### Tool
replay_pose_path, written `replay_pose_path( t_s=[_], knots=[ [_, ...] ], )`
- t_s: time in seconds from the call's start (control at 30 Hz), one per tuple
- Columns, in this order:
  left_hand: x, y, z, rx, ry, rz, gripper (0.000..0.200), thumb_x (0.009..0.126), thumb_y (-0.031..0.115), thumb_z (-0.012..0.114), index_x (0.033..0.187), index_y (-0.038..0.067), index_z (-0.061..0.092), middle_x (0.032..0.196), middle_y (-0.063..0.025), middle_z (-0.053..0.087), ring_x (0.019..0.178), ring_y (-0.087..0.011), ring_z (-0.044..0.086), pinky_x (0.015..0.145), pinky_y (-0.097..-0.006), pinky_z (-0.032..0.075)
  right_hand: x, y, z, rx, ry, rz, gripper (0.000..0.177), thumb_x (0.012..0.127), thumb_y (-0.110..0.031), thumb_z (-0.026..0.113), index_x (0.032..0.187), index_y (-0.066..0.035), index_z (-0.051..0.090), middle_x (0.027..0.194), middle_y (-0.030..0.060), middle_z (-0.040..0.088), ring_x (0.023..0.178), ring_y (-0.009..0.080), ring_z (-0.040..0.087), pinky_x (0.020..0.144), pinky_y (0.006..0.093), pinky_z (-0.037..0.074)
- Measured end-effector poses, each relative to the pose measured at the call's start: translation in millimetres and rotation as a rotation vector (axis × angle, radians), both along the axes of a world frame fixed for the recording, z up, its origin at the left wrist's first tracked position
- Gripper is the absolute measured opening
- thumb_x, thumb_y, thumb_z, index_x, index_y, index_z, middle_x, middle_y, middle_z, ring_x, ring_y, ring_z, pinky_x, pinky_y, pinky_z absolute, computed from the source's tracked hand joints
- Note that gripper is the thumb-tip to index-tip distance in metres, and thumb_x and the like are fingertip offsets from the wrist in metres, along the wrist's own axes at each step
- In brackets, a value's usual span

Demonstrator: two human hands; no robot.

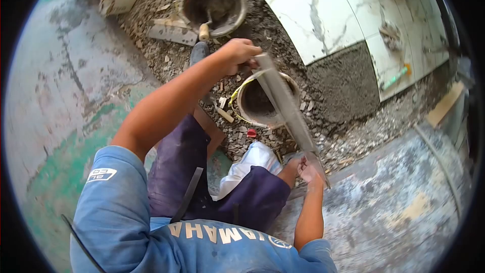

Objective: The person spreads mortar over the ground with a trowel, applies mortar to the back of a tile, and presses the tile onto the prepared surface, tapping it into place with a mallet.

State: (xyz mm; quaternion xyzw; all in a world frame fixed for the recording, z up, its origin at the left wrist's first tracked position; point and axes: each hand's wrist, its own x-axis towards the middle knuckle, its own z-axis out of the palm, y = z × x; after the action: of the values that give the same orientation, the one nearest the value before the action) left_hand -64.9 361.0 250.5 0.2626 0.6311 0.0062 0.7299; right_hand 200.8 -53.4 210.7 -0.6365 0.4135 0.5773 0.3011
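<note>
A thin tile [289, 108] hangs tilted, seen nearly edge-on, between both hands. My left hand [240, 55] is closed on its upper end. At the lower end, my right hand [309, 168] grips it near its corner. Part of a bucket [243, 103] shows behind the tile. To the right of the tile lies a patch of grey mortar [343, 88], beside laid white marbled tiles [323, 12].
A second bucket [235, 20] holds a trowel [203, 31] at the top. Gravel [161, 55] surrounds the buckets. A red cap [251, 133], a white sack [250, 164] and a wooden-handled tool [224, 114] lie near my legs. A green-tinted tool [395, 78] lies on the tiles.
</note>
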Motion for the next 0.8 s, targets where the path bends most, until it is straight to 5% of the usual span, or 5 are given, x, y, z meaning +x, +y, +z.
replay_pose_path(
  t_s=[0.03, 0.2, 0.27, 0.43, 0.8],
  knots=[
    [7, 3, 3, -0.016, 0.022, 0.016, 0.012, 0.086, 0.015, 0.064, 0.08, 0.008, 0.056, 0.074, -0.0058, 0.061, 0.057, -0.0163, 0.06, 0.047, -0.0299, 0.045, 7, 8, 0, 0.009, 0.001, 0.037, 0.019, 0.094, -0.017, 0.058, 0.11, -0.007, 0.06, 0.08, 0.0019, 0.06, 0.069, 0.0125, 0.057, 0.061, 0.0301, 0.047],
    [1, 2, 8, 0.008, -0.031, -0.025, 0.016, 0.083, 0.011, 0.064, 0.072, 0.007, 0.054, 0.065, -0.0056, 0.06, 0.053, -0.0128, 0.06, 0.042, -0.0265, 0.043, 65, 20, -5, 0.539, -0.485, 1.297, 0.017, 0.088, -0.012, 0.066, 0.101, -0.001, 0.066, 0.094, 0.007, 0.066, 0.083, 0.018, 0.061, 0.076, 0.0308, 0.049],
    [-5, -2, 6, 0.015, -0.059, -0.028, 0.017, 0.082, 0.01, 0.064, 0.07, 0.007, 0.053, 0.064, -0.0067, 0.061, 0.051, -0.0119, 0.059, 0.042, -0.026, 0.045, 91, 65, 42, 0.432, -0.708, 1.355, 0.018, 0.09, -0.015, 0.064, 0.097, 0.001, 0.067, 0.099, 0.0081, 0.067, 0.094, 0.0203, 0.061, 0.087, 0.0326, 0.047],
    [-13, -6, 5, 0.041, -0.083, -0.062, 0.018, 0.082, 0.01, 0.065, 0.069, 0.008, 0.053, 0.061, -0.0053, 0.06, 0.049, -0.0115, 0.058, 0.043, -0.026, 0.046, 32, 190, 197, 0.981, -0.913, 1.694, 0.027, 0.084, -0.021, 0.072, 0.104, -0.004, 0.07, 0.102, 0.0091, 0.066, 0.099, 0.0225, 0.059, 0.09, 0.0352, 0.045],
    [-18, -4, -3, 0.144, -0.044, -0.159, 0.011, 0.084, 0.013, 0.063, 0.077, 0.005, 0.058, 0.064, -0.0051, 0.058, 0.053, -0.0146, 0.058, 0.045, -0.0282, 0.046, -55, 193, 192, 1.106, -1.334, 1.729, 0.023, 0.077, -0.011, 0.073, 0.099, -0.005, 0.07, 0.092, 0.0071, 0.064, 0.085, 0.0263, 0.058, 0.076, 0.0373, 0.047]
  ],
)
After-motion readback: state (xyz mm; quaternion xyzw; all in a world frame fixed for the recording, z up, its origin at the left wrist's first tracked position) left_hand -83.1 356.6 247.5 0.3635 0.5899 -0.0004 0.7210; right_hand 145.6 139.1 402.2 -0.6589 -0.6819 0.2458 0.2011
